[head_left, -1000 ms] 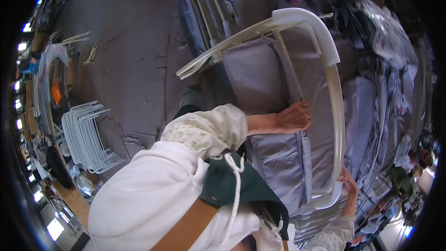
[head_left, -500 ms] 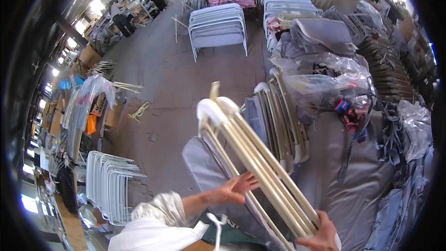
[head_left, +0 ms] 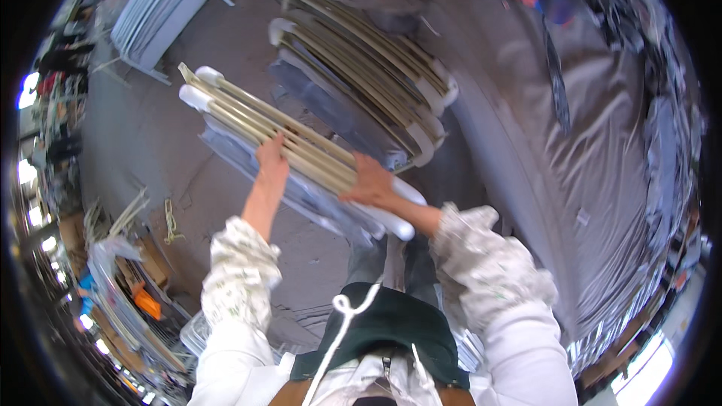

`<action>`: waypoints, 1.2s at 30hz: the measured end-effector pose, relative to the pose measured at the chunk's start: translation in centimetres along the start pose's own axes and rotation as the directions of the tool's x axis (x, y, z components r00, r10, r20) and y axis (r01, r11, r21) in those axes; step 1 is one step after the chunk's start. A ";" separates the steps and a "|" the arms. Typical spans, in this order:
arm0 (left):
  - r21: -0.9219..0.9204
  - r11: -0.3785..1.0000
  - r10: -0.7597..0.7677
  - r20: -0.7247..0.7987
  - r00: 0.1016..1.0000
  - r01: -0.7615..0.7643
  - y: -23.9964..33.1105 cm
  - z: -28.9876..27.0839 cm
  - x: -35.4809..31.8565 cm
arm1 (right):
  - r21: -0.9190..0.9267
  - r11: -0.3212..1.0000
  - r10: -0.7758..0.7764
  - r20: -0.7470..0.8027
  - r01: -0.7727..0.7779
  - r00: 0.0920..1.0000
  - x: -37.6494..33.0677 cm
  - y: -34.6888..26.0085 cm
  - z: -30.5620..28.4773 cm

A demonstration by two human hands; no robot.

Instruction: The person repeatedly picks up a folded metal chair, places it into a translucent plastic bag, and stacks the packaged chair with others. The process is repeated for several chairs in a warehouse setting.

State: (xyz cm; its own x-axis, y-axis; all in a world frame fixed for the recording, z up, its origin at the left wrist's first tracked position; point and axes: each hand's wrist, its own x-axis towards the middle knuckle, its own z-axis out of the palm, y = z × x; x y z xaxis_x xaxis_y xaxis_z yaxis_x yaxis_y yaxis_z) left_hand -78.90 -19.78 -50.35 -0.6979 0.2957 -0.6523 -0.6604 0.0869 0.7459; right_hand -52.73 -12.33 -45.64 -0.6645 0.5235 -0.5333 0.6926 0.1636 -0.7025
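The folded chairs (head_left: pixel 301 158) are held flat out in front of the person, above the floor (head_left: pixel 150 143) and just beside a bigger stack (head_left: pixel 361 75) of the same kind. They look stiff, long and probably heavy for their bulk (pale smooth frames, likely a bit slippery), so a hold across the frame rails near the middle seems best. The left hand (head_left: pixel 271 158) is curled over the upper rails, closed on them. The right hand (head_left: pixel 372 184) lies spread on the rails nearer the rounded ends; I cannot tell whether its fingers wrap under.
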 end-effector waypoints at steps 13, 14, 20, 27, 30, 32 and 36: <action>0.463 0.886 -0.138 0.299 0.944 -0.017 -6.2 14.8 26.7 | 0.436 0.892 0.351 -0.498 -0.120 0.793 -12.9 12.2 12.3; 0.515 0.857 -0.154 0.317 0.936 -0.033 -6.6 15.8 28.0 | 0.520 0.837 0.469 -0.521 -0.171 0.713 -16.2 13.4 14.2; 0.755 0.618 -0.174 0.405 0.898 -0.221 -12.8 20.0 23.5 | 0.946 0.208 0.827 -0.305 -0.247 -0.473 -39.1 21.5 27.5; 0.930 0.140 -0.273 0.367 0.889 -0.341 -16.9 13.5 11.6 | -0.013 -0.494 0.860 -0.157 -0.870 -0.486 -65.5 18.7 51.3; 0.942 -0.064 -0.274 0.299 0.914 -0.328 -18.0 10.4 7.8 | -0.687 0.084 0.996 0.057 -0.721 0.061 -69.8 17.8 61.3; 0.939 -0.156 -0.236 0.267 0.934 -0.308 -19.9 8.7 6.6 | -0.890 0.098 0.945 -0.057 -0.446 0.323 -71.6 21.1 65.0; 0.905 -0.348 -0.099 0.225 0.969 -0.245 -26.1 11.4 5.0 | -0.142 0.012 0.526 0.843 0.990 0.114 -69.6 27.1 73.3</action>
State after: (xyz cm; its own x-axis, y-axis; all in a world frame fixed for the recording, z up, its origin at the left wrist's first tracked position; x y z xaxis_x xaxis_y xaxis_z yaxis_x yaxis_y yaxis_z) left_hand -61.99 -9.70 -71.51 -0.5489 0.4919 -0.6759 0.6520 0.7579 0.0221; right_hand -8.34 -105.63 -62.12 0.0517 -0.5590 -0.8275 -0.6098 0.6386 -0.4694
